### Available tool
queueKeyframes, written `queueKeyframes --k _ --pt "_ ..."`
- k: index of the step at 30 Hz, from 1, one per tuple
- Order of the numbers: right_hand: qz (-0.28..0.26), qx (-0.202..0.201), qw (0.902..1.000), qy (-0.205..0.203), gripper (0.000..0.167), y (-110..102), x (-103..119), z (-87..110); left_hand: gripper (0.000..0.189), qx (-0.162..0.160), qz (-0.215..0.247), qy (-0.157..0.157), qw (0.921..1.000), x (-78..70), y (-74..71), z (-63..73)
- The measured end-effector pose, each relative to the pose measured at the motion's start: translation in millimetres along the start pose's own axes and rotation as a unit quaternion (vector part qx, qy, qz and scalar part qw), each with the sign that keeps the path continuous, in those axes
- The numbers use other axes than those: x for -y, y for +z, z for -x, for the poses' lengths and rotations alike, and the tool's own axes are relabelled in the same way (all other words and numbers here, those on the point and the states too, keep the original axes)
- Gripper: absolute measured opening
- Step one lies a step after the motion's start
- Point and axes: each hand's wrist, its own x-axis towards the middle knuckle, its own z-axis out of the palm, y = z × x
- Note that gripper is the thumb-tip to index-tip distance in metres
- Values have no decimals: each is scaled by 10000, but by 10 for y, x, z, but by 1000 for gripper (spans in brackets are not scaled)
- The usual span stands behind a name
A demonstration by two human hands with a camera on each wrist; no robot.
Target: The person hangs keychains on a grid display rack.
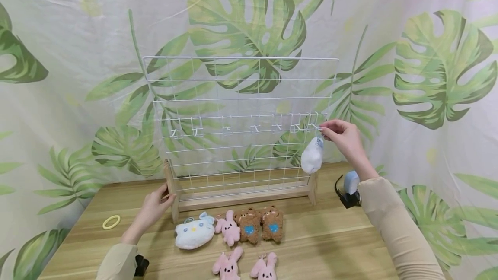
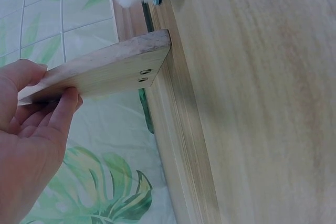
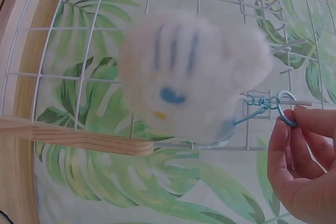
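Observation:
My right hand (image 1: 344, 137) pinches the blue ring (image 3: 286, 109) of a white plush keychain (image 1: 312, 155) at the rack's right side. In the right wrist view, the ring appears to loop round a white hook (image 3: 300, 103). The plush hangs from a light-blue chain (image 3: 257, 100), its striped face towards the wrist camera. At the other end, my left hand (image 1: 155, 204) grips the wooden end support (image 2: 121, 59) of the white wire grid rack (image 1: 241, 58), thumb on one side and fingers on the other. Several white hooks (image 1: 254, 128) run in a row across the grid.
In front of the rack lie a white plush with blue ears (image 1: 194, 233), pink rabbit plushes (image 1: 228, 229) and two brown bear plushes (image 1: 272, 224). A yellow ring (image 1: 111, 222) is at the table's left. A blue-and-white item (image 1: 352, 182) with a black part sits right, partly behind the sleeve.

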Motion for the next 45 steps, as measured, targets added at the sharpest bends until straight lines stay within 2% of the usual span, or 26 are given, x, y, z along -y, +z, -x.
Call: queueKeyframes --k 26,37,45 --pt "270 -528 9981 -156 28 148 -88 -83 52 8 -10 15 10000 32 45 -19" --pt "531 -454 9973 -204 29 97 -81 15 52 3 48 -21 10000 21 20 -16" --pt "743 -500 9951 -415 29 42 -53 187 53 14 61 -16 10000 33 5 -22"
